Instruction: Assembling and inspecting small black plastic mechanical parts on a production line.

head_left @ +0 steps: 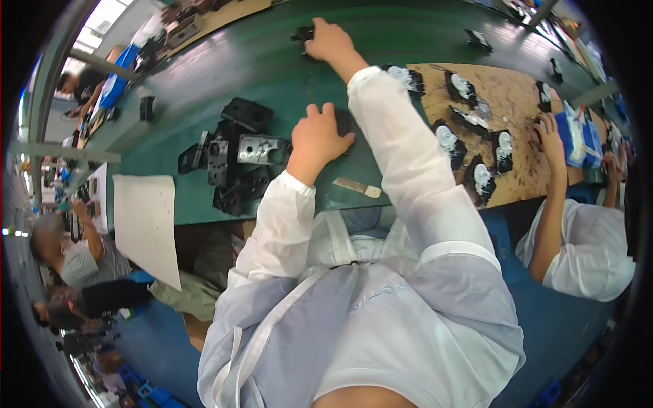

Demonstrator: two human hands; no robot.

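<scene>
Reaching far across the green table, my right hand has its fingers closed on a small black plastic part. Closer in, my left hand rests low with bent fingers, its thumb across a dark block-shaped part; the hand partly hides that part. Left of this hand lies a pile of black plastic housings, among them a silvery metal-faced piece. A short flat blade with a pale handle lies between my forearms.
At right, a stained brown board carries several black parts with white round pieces. A co-worker's hand is at its right edge, near a blue-and-white packet. A pale sheet hangs over the near left edge. A single black part stands far left.
</scene>
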